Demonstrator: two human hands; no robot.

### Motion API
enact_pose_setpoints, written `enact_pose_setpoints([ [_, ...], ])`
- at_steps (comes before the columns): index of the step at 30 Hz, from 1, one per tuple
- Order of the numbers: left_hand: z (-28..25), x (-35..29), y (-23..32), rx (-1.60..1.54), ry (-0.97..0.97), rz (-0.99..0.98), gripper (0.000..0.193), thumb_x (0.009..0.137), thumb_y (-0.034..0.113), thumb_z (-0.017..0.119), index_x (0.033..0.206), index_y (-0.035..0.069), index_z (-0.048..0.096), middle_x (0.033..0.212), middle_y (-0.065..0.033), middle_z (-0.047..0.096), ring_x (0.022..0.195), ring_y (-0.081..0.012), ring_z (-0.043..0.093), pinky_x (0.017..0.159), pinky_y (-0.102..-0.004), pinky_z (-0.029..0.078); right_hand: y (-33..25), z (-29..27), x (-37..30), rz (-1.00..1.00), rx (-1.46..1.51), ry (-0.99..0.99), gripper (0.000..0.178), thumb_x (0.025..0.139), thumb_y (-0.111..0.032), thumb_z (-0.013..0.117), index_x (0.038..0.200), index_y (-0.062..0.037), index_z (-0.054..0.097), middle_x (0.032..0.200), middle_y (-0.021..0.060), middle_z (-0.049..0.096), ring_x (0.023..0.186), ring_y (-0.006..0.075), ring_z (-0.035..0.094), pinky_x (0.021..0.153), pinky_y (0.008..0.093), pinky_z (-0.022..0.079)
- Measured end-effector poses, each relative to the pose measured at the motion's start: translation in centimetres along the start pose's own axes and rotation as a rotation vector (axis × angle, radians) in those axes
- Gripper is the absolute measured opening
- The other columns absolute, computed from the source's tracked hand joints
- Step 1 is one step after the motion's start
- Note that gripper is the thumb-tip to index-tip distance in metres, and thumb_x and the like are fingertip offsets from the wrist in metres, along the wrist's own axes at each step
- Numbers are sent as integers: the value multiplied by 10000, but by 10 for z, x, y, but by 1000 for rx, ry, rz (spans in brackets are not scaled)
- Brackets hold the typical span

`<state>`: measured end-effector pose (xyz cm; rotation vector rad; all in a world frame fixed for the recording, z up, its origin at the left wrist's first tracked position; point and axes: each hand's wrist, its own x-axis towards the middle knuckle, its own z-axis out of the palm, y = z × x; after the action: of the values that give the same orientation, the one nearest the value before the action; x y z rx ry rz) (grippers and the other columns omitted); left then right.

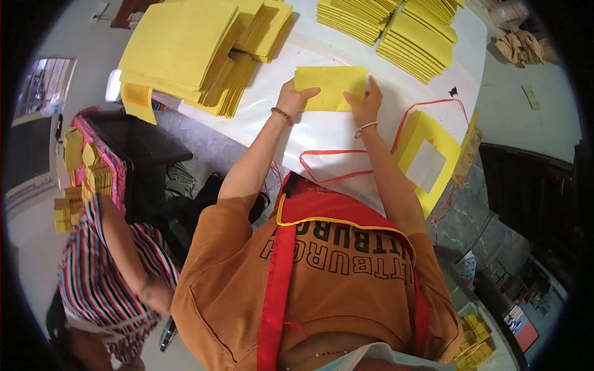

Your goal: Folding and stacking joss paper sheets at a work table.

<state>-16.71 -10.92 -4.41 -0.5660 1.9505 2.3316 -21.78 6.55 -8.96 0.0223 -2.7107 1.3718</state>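
A rectangular piece of yellow paper (331, 86), perhaps a small stack, lies between my hands over the white table. My left hand (298, 100) grips its left edge, thumb on top and the other fingers mostly hidden. On the right edge, my right hand (364, 104) holds it with the thumb on its face and a finger along the side. Red cord (334, 152) lies in a loop on the table near my right forearm. Beside that arm is a larger yellow sheet (417, 148) with a pale rectangle on it.
Tall piles of yellow paper (179, 46) stand at the table's left, overhanging its edge. More stacks (416, 46) sit at the far right of the white table (266, 123). At left, a person in a striped top (114, 266) reaches toward yellow bundles (96, 179).
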Motion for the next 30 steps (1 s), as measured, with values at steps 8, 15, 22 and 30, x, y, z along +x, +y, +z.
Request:
enact_pose_setpoints([
  [8,-14,-2,-6,-122,-293,177,291,758,-13,655,1018,-2,524,989,-81,594,909,-143,570,816,-263,476,1,-40,5,76,699,-494,585,707,-8,656,1232,-31,399,1063,84,536,926,154,523,798,278,440],
  [15,-10,14,-4,67,-125,151,453,750,78,681,1123,-35,449,1034,-105,592,913,-162,577,794,-285,473,-9,-33,8,331,832,-401,469,744,-80,644,1162,-5,445,994,90,566,834,151,564,738,282,466],
  [22,0,27,9,667,138,167,615,689,172,721,1190,9,402,1004,-219,591,883,-343,594,761,-370,481,-1,-21,-17,94,284,-202,580,683,-136,694,1201,-20,460,1070,166,526,960,272,532,833,333,447],
  [30,28,12,-3,1252,-111,883,530,794,282,587,1275,136,418,1322,-154,362,1211,-321,320,965,-464,259,22,-10,-8,-115,44,-211,560,625,-158,708,1150,-65,539,1089,177,486,1022,317,462,909,355,393],
])
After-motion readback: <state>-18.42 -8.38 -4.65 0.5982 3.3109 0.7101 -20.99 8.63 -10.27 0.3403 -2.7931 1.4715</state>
